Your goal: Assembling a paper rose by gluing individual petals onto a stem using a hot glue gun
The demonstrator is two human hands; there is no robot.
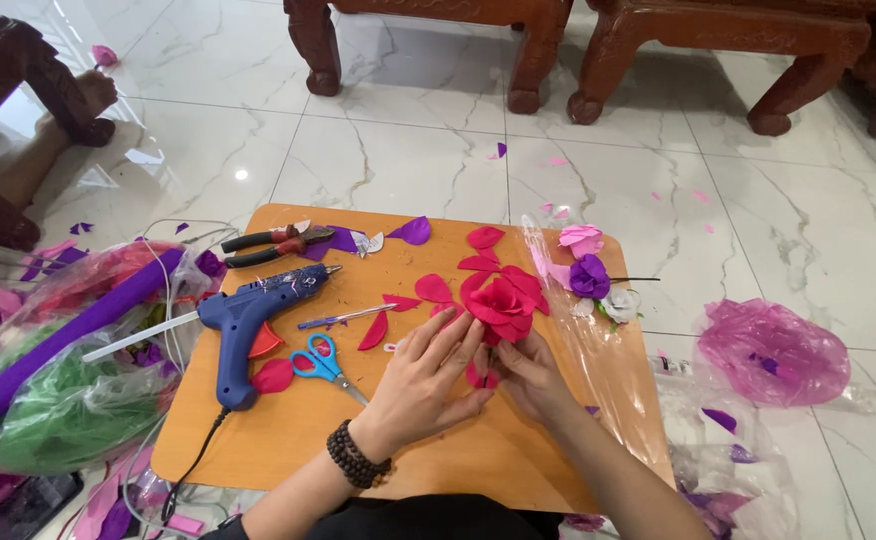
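Wooden board (288, 440), both hands (428, 385) holding upward-facing rose (501, 303)

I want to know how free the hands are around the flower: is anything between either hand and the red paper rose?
Nothing visible is. The left hand and right hand both touch the red paper rose from below. Loose red petals lie beside it on the wooden board, not between hands and flower.

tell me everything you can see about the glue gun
The glue gun is blue with an orange trigger and a metal nozzle pointing right. It lies on its side at the left of the wooden board, handle toward the person. A white glue stick juts from its back, and a black cord trails off the board's near edge. No hand touches it; red scissors lie beside it.
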